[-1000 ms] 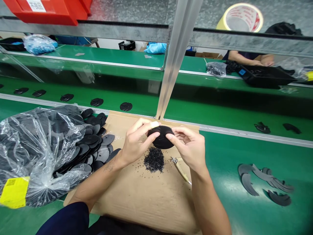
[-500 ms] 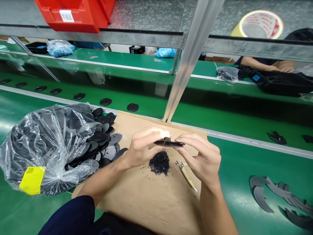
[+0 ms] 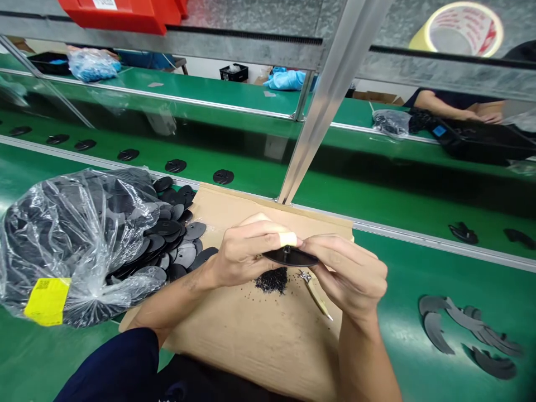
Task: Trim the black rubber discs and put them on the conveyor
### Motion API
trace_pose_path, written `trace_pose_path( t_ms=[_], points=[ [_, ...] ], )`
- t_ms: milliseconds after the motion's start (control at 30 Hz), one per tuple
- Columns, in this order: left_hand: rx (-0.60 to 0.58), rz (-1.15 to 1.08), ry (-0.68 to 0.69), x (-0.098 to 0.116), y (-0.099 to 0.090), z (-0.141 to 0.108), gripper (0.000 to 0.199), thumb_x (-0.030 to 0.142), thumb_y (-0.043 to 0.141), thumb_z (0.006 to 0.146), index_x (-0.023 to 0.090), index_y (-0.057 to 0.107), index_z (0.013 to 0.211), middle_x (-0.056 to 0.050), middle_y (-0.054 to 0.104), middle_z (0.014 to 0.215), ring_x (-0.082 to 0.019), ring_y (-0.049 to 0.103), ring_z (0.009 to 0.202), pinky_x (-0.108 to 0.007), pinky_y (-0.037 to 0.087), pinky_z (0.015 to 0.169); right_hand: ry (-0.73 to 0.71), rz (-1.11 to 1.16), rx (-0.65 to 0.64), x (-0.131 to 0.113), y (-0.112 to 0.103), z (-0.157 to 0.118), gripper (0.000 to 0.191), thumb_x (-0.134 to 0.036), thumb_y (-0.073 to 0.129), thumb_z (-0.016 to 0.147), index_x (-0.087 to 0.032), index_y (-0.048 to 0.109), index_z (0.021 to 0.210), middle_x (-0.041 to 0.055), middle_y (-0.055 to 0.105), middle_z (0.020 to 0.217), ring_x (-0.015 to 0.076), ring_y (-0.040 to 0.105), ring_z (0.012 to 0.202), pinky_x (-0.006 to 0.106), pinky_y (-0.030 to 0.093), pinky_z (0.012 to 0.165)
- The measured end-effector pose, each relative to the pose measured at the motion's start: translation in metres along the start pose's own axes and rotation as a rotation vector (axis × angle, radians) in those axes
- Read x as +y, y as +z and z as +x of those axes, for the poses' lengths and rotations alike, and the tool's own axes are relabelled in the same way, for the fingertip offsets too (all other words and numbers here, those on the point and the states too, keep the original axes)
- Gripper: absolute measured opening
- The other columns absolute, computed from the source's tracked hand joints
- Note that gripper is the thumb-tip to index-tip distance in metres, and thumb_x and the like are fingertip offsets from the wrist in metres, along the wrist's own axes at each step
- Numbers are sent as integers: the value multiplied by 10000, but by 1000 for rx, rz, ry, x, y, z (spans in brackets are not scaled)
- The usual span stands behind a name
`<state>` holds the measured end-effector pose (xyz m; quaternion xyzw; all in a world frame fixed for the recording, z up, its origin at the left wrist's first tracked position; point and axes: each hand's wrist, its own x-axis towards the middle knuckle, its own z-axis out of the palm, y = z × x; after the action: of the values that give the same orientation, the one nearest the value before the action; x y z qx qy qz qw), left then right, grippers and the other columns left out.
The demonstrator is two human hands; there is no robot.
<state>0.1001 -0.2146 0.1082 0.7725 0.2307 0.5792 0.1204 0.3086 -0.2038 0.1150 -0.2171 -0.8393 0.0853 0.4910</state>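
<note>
Between both hands is a thin black oval plastic disc (image 3: 295, 258), tilted so that a small raised post shows on its face. My left hand (image 3: 247, 248) grips its left edge; a pale yellow wrap (image 3: 288, 239) covers one fingertip there. My right hand (image 3: 349, 271) pinches the right edge with fingers and thumb. Below the disc, a heap of tiny black plastic bits (image 3: 272, 281) lies on brown cardboard (image 3: 251, 335). Yellow-handled nippers (image 3: 316, 296) rest on the cardboard just left of my right wrist.
On the left, a clear plastic bag (image 3: 75, 234) spills many black discs (image 3: 167, 229). Curved black pieces (image 3: 464, 324) lie at right. Single discs (image 3: 223, 176) line the green belt beyond. A metal post (image 3: 312, 117) rises ahead, below a shelf with a red bin (image 3: 125, 15) and tape roll (image 3: 460, 28).
The disc has tilted, showing more of its face, and the wrapped finger has moved onto its upper edge. Discs on the belt appear slightly further left. The whole view has shifted slightly.
</note>
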Motion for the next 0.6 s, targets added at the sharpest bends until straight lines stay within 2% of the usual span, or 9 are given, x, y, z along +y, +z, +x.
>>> trace_pose_path(
  t_ms=[167, 367, 533, 600],
  points=[
    [45, 40, 39, 0, 3, -3, 116, 213, 701, 958, 155, 733, 1054, -71, 782, 919, -143, 717, 818, -271, 574, 729, -17, 2, -25, 1, -3, 0, 293, -15, 703, 873, -199, 757, 1095, 53, 793, 943, 162, 755, 778, 270, 635, 685],
    [-37, 60, 22, 0, 2, -3, 167, 253, 611, 1017, 167, 723, 1107, -91, 780, 994, -157, 717, 871, -292, 587, 753, 3, -27, -52, -1, -5, 0, 353, 3, 665, 884, -222, 756, 1141, 40, 805, 971, 167, 769, 801, 272, 643, 706],
    [15, 75, 17, -1, 2, -6, 148, 234, 721, 942, 162, 742, 1070, -73, 770, 905, -153, 703, 803, -272, 569, 693, 15, -12, -76, 1, -6, -1, 344, -18, 681, 889, -222, 755, 1156, 46, 805, 990, 171, 777, 827, 274, 652, 729],
    [5, 83, 16, -1, 2, -7, 162, 232, 707, 952, 173, 742, 1098, -73, 773, 927, -158, 710, 827, -279, 577, 714, 13, -22, -69, 2, -7, -1, 352, -25, 695, 885, -229, 753, 1166, 44, 805, 991, 172, 778, 828, 278, 657, 738]
  ],
)
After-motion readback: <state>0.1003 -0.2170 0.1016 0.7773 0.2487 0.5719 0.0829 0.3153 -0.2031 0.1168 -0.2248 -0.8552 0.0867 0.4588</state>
